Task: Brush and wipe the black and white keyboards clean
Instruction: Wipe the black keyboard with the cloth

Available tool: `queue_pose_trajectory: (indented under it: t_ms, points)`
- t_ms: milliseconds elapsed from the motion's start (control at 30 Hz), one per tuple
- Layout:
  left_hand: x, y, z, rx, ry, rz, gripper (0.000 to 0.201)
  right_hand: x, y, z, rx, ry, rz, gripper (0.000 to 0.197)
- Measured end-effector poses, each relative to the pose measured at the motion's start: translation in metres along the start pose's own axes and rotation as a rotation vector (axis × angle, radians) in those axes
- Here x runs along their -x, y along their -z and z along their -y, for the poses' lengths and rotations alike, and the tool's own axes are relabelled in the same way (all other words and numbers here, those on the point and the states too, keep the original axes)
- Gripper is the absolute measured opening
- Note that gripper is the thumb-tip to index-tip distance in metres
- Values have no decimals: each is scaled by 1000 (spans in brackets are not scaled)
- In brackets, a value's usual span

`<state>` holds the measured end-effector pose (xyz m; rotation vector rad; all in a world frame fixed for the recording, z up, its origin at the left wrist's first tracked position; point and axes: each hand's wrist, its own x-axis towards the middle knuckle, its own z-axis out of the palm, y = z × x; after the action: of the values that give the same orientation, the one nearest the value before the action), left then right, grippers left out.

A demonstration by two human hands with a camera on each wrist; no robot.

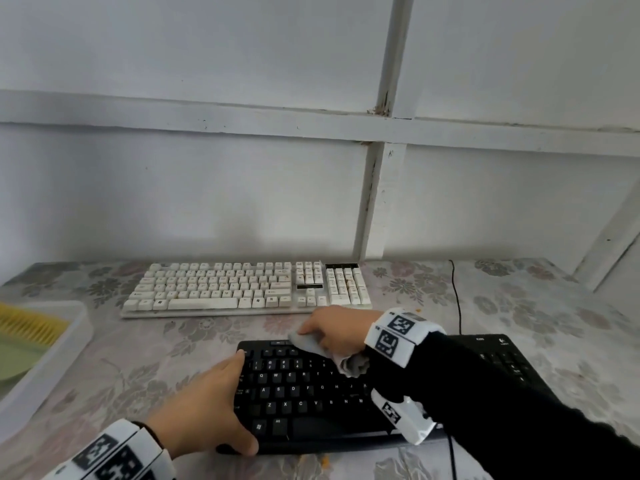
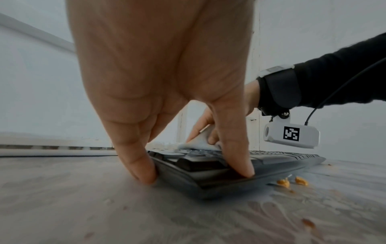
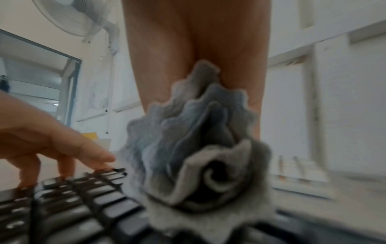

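The black keyboard (image 1: 311, 393) lies near the table's front edge, with the white keyboard (image 1: 242, 285) behind it by the wall. My left hand (image 1: 221, 403) spans the black keyboard's left end, thumb on its front edge and fingers reaching the top left corner. In the left wrist view the thumb presses the black keyboard (image 2: 208, 178) on its front rim. My right hand (image 1: 329, 332) grips a bunched grey cloth (image 1: 304, 342) and holds it down on the top key row. The right wrist view shows the cloth (image 3: 198, 156) hanging from the palm over the keys (image 3: 73, 206).
A white tray (image 1: 69, 341) at the left edge holds a yellow brush (image 1: 31, 327) and a green item (image 1: 14, 358). A black cable (image 1: 459, 299) runs from the wall towards the black keyboard. Orange crumbs (image 2: 284, 182) lie on the floral tablecloth by its front edge.
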<state>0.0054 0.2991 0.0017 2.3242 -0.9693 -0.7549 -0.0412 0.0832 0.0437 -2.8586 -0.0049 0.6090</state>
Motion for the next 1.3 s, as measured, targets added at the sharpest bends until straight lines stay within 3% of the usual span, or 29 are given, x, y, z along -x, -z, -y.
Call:
queue_pose_trajectory:
  t_ms: [133, 233, 333, 500, 567, 667, 800, 900, 1000, 1167, 1300]
  points:
    - [-2, -3, 6, -41, 11, 10, 120, 30, 2, -52, -58, -100, -32, 40]
    - [-3, -3, 6, -45, -3, 0, 109, 58, -1, -93, -110, -231, -12, 37]
    - [-3, -3, 7, -50, 15, 0, 119, 83, -2, -122, -51, -343, -30, 39]
    - [-3, -4, 8, -44, -5, -16, 108, 107, 6, -144, 87, -485, 22, 32]
    - [-2, -4, 8, -40, 4, -10, 114, 103, 14, -139, 114, -531, 52, 32]
    - [-1, -3, 12, -40, 17, -6, 125, 85, 25, -107, 2, -452, 30, 34]
    - [0, -2, 16, -47, -32, -23, 114, 43, 30, -30, -197, -225, -17, 34]
    - [3, 1, 15, -37, -71, -19, 90, -1, 21, 14, -108, -69, -26, 39]
    - [2, 2, 18, -17, -60, -18, 93, -30, 11, 42, -9, 4, 2, 43]
    - [-2, 0, 23, -55, -1, -18, 120, -35, 3, 42, 121, 22, 28, 51]
    - [-1, 1, 19, -51, 25, 11, 119, -14, 2, 15, 55, -28, -11, 49]
